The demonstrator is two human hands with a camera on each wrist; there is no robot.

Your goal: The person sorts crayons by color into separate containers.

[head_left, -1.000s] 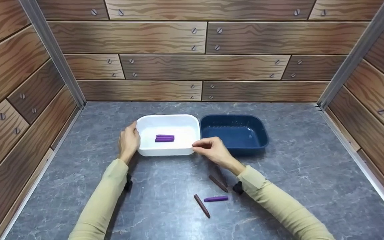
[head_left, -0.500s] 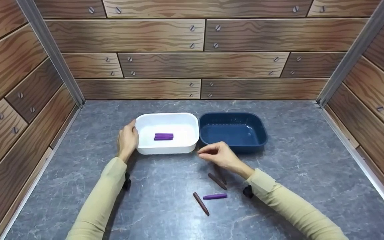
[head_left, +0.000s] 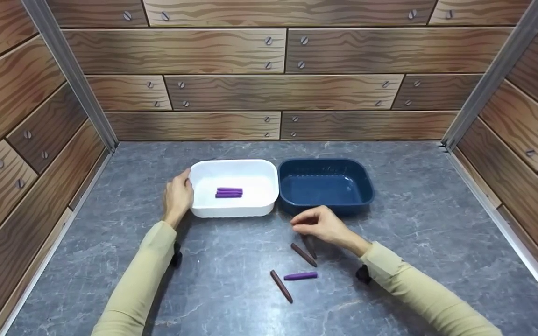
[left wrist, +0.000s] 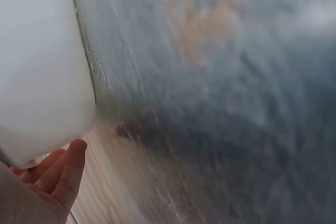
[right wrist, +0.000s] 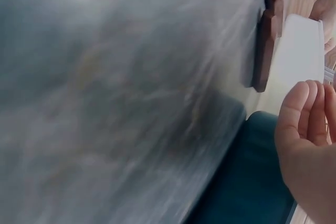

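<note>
My left hand (head_left: 178,196) rests against the outer left wall of a white plastic bin (head_left: 262,210); in the left wrist view its fingers (left wrist: 73,169) touch the bin's corner. Purple crayons (head_left: 229,192) lie side by side inside. My right hand (head_left: 322,225) hovers before the blue bin (head_left: 327,186), fingers bent loosely, thumb and fingertips near each other, no object visible between them. Below it lies a dark brown crayon (head_left: 311,251), partly covered by the hand. Another brown crayon (head_left: 303,255), a third brown crayon (head_left: 281,286) and a purple crayon (head_left: 300,276) lie nearer.
Both bins stand side by side on a grey marbled tabletop (head_left: 222,275). Wood-patterned walls (head_left: 222,93) with metal corner posts (head_left: 479,88) enclose the table at the back, left and right.
My right hand has drawn back from the white bin's front right corner, moving right and toward me, over the brown crayons. The left hand and the crayons have stayed in place.
</note>
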